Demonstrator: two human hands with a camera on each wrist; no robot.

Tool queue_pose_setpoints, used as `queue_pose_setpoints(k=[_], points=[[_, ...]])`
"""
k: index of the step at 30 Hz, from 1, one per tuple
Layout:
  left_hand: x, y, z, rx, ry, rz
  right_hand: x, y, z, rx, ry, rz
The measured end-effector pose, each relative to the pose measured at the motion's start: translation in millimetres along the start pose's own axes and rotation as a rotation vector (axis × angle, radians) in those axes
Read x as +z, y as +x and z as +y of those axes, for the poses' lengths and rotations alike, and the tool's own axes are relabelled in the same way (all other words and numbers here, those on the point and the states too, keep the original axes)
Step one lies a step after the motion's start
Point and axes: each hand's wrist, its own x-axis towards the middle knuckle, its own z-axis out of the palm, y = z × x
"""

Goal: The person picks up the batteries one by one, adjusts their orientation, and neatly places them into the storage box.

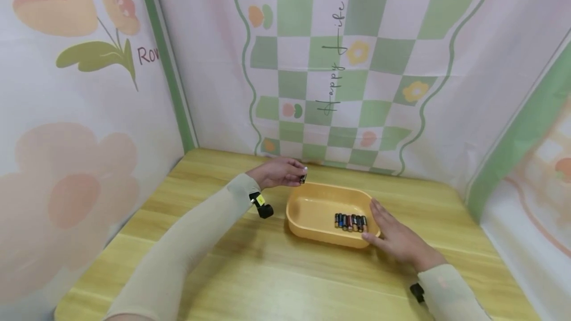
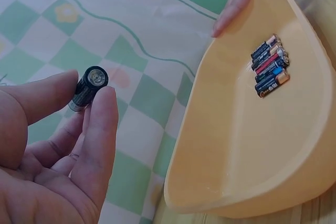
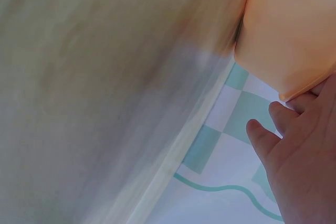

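Note:
My left hand (image 1: pixel 280 172) pinches a small dark battery (image 2: pixel 88 87) between thumb and fingertips, above the far left rim of a yellow plastic bin (image 1: pixel 312 234). One round metal end of it faces the left wrist camera. Inside the bin, toward its right end, several batteries (image 1: pixel 350 222) lie side by side in a row, mostly dark with blue, red and copper parts. At the bin's right end rests my right hand (image 1: pixel 399 237), its fingers extended along the rim and outer wall and the thumb at the near corner. The right wrist view shows these fingers loosely spread.
The bin stands on a wood-grain table (image 1: pixel 267 281). Behind the table hangs a green-and-white checked curtain (image 1: pixel 330 88), and more printed fabric (image 1: pixel 67 162) encloses the left and right sides. A black wrist camera (image 1: pixel 263 208) sits on the left sleeve.

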Motion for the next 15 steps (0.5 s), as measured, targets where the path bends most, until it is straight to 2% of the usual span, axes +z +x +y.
queue_pose_setpoints(k=[15], points=[[17.1,8.3,-5.0,0.01,-0.015,0.028,-3,-1.5,-5,0.008,-0.004,-0.006]])
